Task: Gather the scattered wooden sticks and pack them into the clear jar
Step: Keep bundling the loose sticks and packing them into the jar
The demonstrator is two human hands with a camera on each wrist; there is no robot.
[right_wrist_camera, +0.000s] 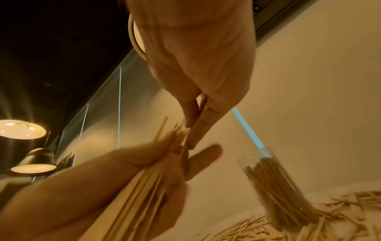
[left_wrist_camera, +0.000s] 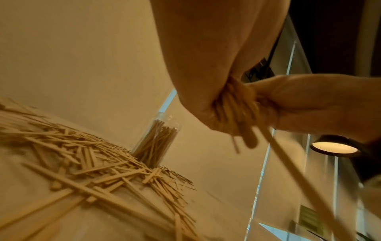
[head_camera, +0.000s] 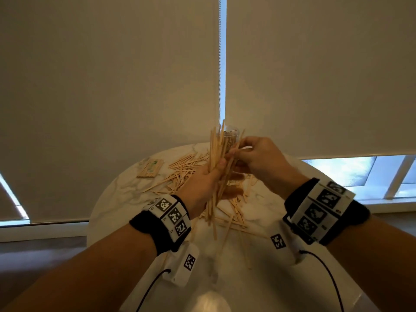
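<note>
Left hand (head_camera: 203, 176) grips a bundle of sticks (head_camera: 217, 152) above the bench (head_camera: 117, 199); right hand (head_camera: 252, 158) apparently pinches one stick in it. Jar (left_wrist_camera: 155, 141) upright behind, part-filled w/ sticks; loose sticks (left_wrist_camera: 86, 163) around it.

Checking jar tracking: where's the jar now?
Head view: the jar stands upright at the table's far edge, behind the hands, loose sticks around its base.
</note>
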